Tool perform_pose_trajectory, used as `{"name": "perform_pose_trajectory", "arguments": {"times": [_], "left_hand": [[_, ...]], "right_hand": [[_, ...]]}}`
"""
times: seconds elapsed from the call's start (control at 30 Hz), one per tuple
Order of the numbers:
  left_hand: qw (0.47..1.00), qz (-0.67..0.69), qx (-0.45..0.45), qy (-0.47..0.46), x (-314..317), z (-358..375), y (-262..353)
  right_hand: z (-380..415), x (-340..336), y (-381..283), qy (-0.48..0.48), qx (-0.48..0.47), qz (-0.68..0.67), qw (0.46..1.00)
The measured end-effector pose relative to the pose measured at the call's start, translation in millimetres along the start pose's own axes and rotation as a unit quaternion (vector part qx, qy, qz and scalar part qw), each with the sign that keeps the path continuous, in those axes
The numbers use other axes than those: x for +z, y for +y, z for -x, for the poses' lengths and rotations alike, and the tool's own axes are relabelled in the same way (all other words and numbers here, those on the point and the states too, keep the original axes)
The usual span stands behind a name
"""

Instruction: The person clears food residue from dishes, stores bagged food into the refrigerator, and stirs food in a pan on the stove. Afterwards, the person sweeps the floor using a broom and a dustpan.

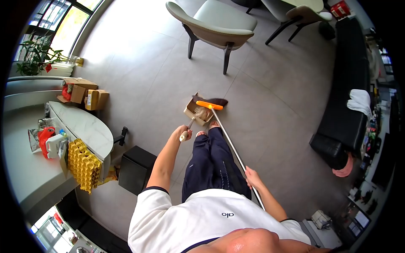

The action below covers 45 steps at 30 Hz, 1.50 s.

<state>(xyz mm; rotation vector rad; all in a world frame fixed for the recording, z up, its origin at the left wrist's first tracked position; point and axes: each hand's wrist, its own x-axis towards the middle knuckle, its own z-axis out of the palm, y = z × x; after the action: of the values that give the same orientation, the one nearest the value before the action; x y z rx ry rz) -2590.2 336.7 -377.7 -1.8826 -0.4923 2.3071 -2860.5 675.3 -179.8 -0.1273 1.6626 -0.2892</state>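
My left hand (184, 133) is closed round the pale handle of a beige dustpan (190, 108), which rests on the floor just beyond my feet. Something brownish and crumpled lies inside the pan. My right hand (253, 178) grips the long metal pole of a broom (209, 105). The broom's orange head with dark bristles is at the dustpan's far right edge, its bristles partly over the pan. Whether they touch the pan's contents cannot be made out.
Two chairs (223, 36) stand ahead on the grey tiles (274, 105). At right is a black sofa (337, 114) with a white cloth. Cardboard boxes (97, 99), a marble-topped counter (90, 126), yellow egg trays (83, 164) and a black box (137, 169) are at left.
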Motion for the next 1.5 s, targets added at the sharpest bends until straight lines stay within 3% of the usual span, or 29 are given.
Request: {"name": "perform_pose_trajectory", "arguments": {"times": [0.2,0.37,0.5,0.57,0.67,0.7,0.77,0.83,0.93,1.07,1.23,1.33,1.5], "left_hand": [[1.000,0.028,-0.001,-0.009,-31.7,1.6,-16.9],[0.996,0.085,0.007,-0.021,-55.8,22.9,-40.3],[0.992,0.118,0.002,-0.034,-74.7,22.0,-45.0],[0.994,0.103,-0.001,-0.032,-79.4,15.0,-36.4],[0.993,0.116,-0.009,-0.034,-81.3,14.4,-34.9],[0.993,0.117,-0.009,-0.032,-79.8,15.3,-34.6],[0.993,0.112,-0.008,-0.030,-76.7,15.0,-33.6],[0.994,0.102,-0.002,-0.028,-78.5,12.5,-33.5],[0.994,0.106,0.007,-0.028,-83.1,19.8,-39.5],[0.993,0.110,-0.005,-0.030,-102.2,11.6,-57.6],[0.990,0.132,-0.027,-0.037,-123.2,20.0,-71.1],[0.988,0.145,-0.024,-0.044,-134.5,20.3,-69.7],[0.992,0.125,0.014,-0.021,-130.7,23.9,-62.0]], "right_hand": [[63.6,-11.8,-17.6,0.035,0.002,0.107,0.994],[-27.0,-19.8,-63.6,0.090,-0.111,0.170,0.975],[-93.8,-2.1,-95.5,0.121,-0.124,0.243,0.955],[-111.4,12.9,-86.7,0.138,-0.107,0.297,0.939],[-135.0,27.3,-17.1,0.153,-0.209,0.400,0.879],[-125.2,29.5,-6.5,0.136,-0.207,0.401,0.882],[-100.6,25.7,19.5,0.150,-0.299,0.437,0.835],[-38.7,13.5,-7.8,0.063,-0.200,0.351,0.913],[57.7,12.9,-61.2,0.018,-0.048,0.297,0.954],[35.3,10.8,-52.3,0.057,-0.123,0.266,0.954],[-59.5,16.3,-105.6,0.095,-0.166,0.287,0.939],[-113.8,32.3,-86.2,0.153,-0.225,0.372,0.888],[-88.6,40.1,-14.0,0.122,-0.211,0.389,0.888]]}}
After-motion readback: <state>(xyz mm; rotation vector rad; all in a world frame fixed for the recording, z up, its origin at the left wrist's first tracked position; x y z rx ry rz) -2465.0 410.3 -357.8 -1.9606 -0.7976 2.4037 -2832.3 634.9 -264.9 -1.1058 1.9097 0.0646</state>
